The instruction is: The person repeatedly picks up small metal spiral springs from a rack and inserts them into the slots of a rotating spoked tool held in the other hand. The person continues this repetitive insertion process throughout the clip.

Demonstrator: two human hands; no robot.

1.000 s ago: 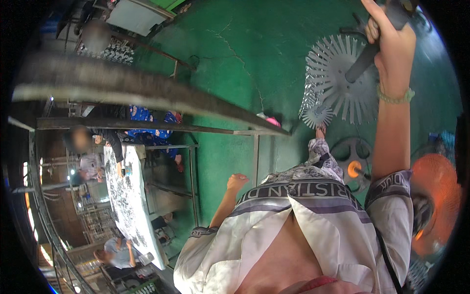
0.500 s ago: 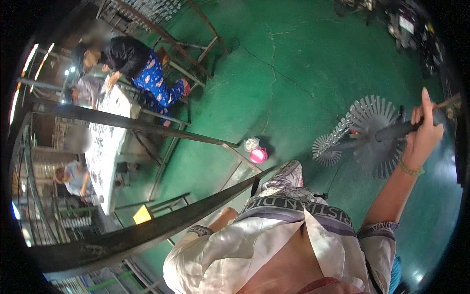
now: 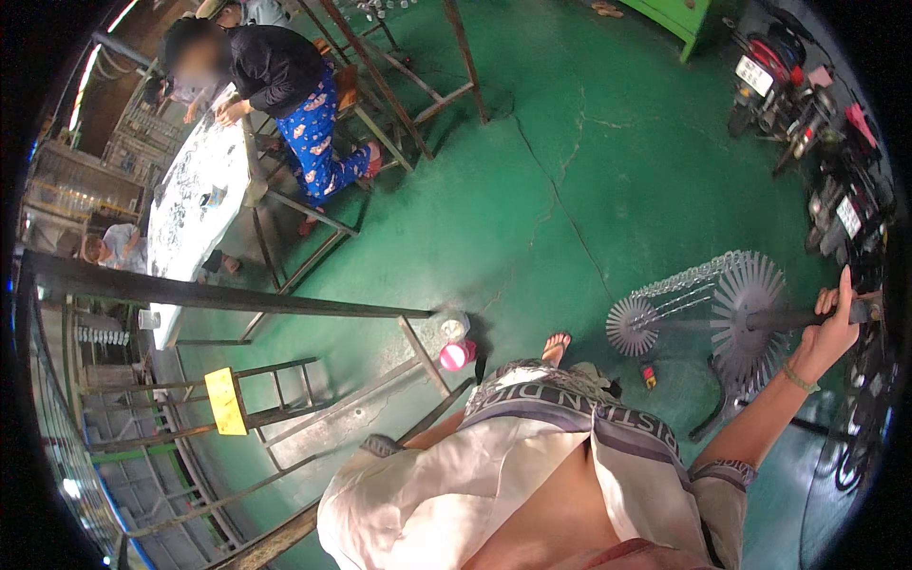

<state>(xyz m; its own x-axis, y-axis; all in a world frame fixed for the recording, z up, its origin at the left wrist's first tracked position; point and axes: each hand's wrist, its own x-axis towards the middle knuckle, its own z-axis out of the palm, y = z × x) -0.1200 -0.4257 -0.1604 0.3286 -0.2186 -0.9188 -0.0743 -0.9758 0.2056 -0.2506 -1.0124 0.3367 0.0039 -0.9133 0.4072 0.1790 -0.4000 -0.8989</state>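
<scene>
My right hand (image 3: 828,334) is closed round the top of a dark upright pole (image 3: 774,320), with one finger stretched out. On this pole sit a large grey slotted disc (image 3: 747,309) and, lower down, a smaller slotted disc (image 3: 632,326). Shiny chain-like strands (image 3: 689,285) run between the two discs along one side. A dark foot (image 3: 714,413) of the stand shows on the floor. From my left arm only a bit of forearm (image 3: 435,433) appears below the sleeve; the hand itself is hidden behind my shirt.
A dark metal frame (image 3: 228,290) crosses on the left, with a yellow block (image 3: 225,401) nearby. Pink (image 3: 456,355) and whitish (image 3: 453,328) round items lie on the floor. A person (image 3: 275,85) leans over a white-topped table (image 3: 195,199). Parked motorbikes (image 3: 841,204) line the right.
My view has shifted, bringing in more motorbikes and a green cabinet. My sandalled foot now shows on the floor. My right hand still grips the pole, and the strands look stretched out longer.
</scene>
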